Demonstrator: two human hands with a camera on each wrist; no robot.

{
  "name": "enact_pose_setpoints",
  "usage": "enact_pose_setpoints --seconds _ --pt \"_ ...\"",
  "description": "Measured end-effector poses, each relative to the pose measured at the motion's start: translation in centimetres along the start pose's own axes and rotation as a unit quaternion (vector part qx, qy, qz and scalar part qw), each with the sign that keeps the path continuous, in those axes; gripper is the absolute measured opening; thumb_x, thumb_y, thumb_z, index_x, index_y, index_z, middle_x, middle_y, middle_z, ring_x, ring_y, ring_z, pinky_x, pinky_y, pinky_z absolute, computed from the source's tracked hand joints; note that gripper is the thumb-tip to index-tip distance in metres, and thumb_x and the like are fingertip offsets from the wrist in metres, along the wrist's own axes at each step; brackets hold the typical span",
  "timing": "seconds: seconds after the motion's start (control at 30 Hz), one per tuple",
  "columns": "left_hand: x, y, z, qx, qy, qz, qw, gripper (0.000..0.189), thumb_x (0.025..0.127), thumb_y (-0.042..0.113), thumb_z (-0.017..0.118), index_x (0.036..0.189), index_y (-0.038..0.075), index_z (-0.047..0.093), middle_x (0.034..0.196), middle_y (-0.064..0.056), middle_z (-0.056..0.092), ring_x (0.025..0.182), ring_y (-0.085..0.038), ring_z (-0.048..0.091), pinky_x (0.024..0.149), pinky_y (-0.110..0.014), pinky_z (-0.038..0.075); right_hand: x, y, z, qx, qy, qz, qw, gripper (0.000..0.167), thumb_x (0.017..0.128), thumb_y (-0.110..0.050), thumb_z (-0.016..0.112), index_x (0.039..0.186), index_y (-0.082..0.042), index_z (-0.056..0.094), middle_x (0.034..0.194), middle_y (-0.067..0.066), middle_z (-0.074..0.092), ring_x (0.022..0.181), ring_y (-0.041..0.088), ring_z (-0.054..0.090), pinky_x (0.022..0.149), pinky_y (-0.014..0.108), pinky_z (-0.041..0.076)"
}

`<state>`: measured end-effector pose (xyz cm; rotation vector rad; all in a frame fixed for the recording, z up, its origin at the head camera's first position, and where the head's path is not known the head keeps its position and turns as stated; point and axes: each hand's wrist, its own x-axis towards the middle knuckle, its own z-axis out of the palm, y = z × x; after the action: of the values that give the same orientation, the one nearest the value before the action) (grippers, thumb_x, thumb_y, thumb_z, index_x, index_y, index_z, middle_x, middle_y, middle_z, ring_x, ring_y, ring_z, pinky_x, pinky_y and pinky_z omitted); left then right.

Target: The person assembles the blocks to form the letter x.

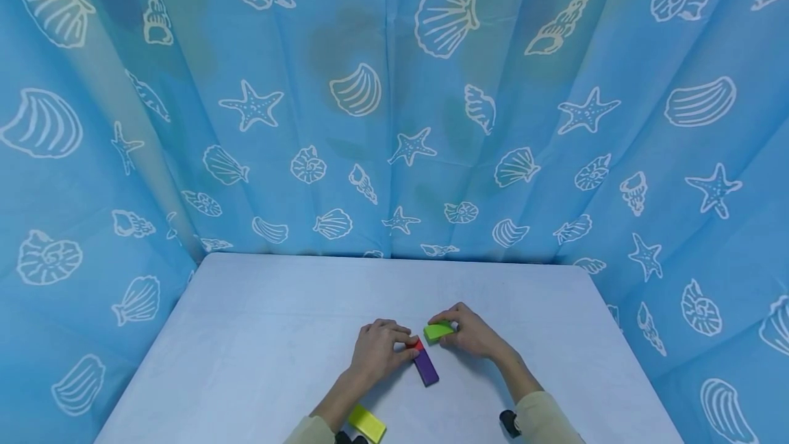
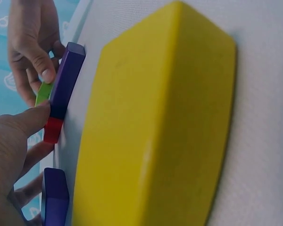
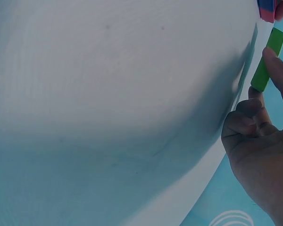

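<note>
My left hand [image 1: 377, 349] pinches a small red block [image 1: 418, 344] between thumb and fingers. A long purple block [image 1: 427, 368] lies end-on against the red one, pointing toward the near side. Just beyond, my right hand [image 1: 473, 333] holds a bright green block [image 1: 436, 331] between thumb and fingers, close to the red block's far end. In the left wrist view a second purple block [image 2: 55, 197] is beside the left hand's lower fingers; the hand hides it in the head view.
A yellow block [image 1: 367, 423] lies on the white table [image 1: 277, 334] near the left forearm and looms large in the left wrist view. Blue curtains [image 1: 394, 108] with white shell prints surround the table at the back and sides.
</note>
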<state>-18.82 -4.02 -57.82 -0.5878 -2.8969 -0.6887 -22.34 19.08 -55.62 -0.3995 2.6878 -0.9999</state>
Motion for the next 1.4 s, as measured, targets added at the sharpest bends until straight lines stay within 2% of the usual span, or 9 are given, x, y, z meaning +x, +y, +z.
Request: enact_pose_setpoints --seconds 0.43,0.73,1.0,1.4 --pt "0.14 0.00 -0.09 0.001 -0.005 -0.007 1.0000 0.027 0.086 0.049 0.076 0.108 0.035 0.079 0.115 0.013 0.073 0.118 -0.020 0.060 0.098 -0.053 0.047 0.34 -0.04 0.40 -0.003 -0.017 -0.008 0.9998 0.035 0.083 -0.012 0.080 0.112 -0.032 0.075 0.110 -0.002 0.056 0.104 0.018 0.054 0.096 0.050 0.049" --pt "0.25 0.05 -0.19 0.001 -0.004 -0.010 0.9999 0.027 0.085 0.050 0.076 0.106 0.034 0.079 0.114 0.013 0.074 0.118 -0.021 0.060 0.099 -0.053 0.047 0.36 -0.38 0.45 -0.008 -0.020 -0.013 0.9997 0.034 0.082 -0.011 0.081 0.111 -0.029 0.076 0.106 -0.002 0.056 0.100 0.018 0.053 0.091 0.046 0.049" --pt "0.13 0.14 -0.14 -0.002 -0.008 -0.012 0.9999 0.026 0.085 0.048 0.077 0.107 0.034 0.079 0.114 0.013 0.074 0.118 -0.020 0.060 0.099 -0.053 0.047 0.25 -0.46 0.58 -0.009 -0.022 -0.009 0.9997 0.034 0.082 -0.009 0.081 0.109 -0.029 0.076 0.105 -0.001 0.055 0.097 0.018 0.052 0.091 0.048 0.049" --pt "0.06 0.26 -0.12 -0.005 -0.008 -0.014 0.9999 0.027 0.085 0.048 0.078 0.107 0.033 0.079 0.115 0.013 0.074 0.118 -0.020 0.059 0.099 -0.053 0.046 0.21 -0.45 0.81 -0.018 -0.026 -0.023 0.9992 0.033 0.083 -0.008 0.079 0.111 -0.025 0.076 0.105 -0.001 0.055 0.096 0.017 0.052 0.091 0.047 0.049"
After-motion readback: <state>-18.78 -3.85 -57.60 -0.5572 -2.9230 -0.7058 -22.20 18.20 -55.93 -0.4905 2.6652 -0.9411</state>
